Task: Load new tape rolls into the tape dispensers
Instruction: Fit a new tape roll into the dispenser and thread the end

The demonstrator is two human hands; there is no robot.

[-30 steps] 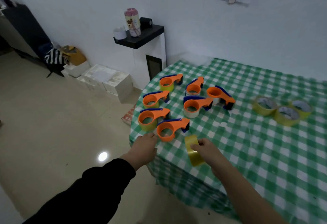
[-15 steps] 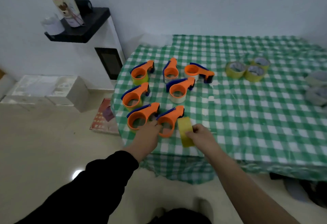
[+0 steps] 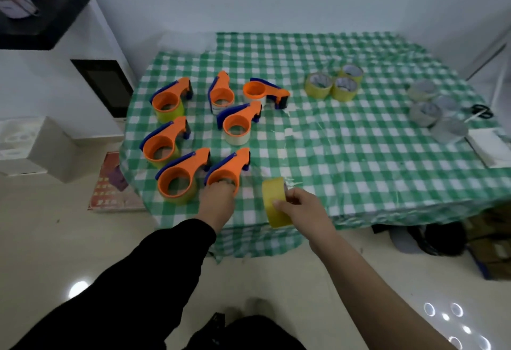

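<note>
Head view: nearest to us, our right hand (image 3: pixel 300 208) grips a yellow tape roll (image 3: pixel 274 201), held on edge over the near rim of the table (image 3: pixel 387 178), thumb on its outer face and fingers curled round the far side. Our left hand (image 3: pixel 218 200), in a black sleeve (image 3: pixel 154 275), reaches to the nearest dispenser (image 3: pixel 228 171); its fingertips are at the orange ring, but we cannot tell whether they are closed on it. This dispenser lies flat on the green checked cloth, just left of the held roll. Beside it on the left lies a second dispenser (image 3: pixel 181 176) with yellow tape in it. Farther back five more dispensers (image 3: pixel 239 121) lie in a loose cluster. Beyond them to the right three yellow rolls (image 3: pixel 333 85) sit touching one another, and well to the right a group of grey rolls (image 3: pixel 432 113) lies near scissors (image 3: pixel 482 111) and a white box (image 3: pixel 489 147).
</note>
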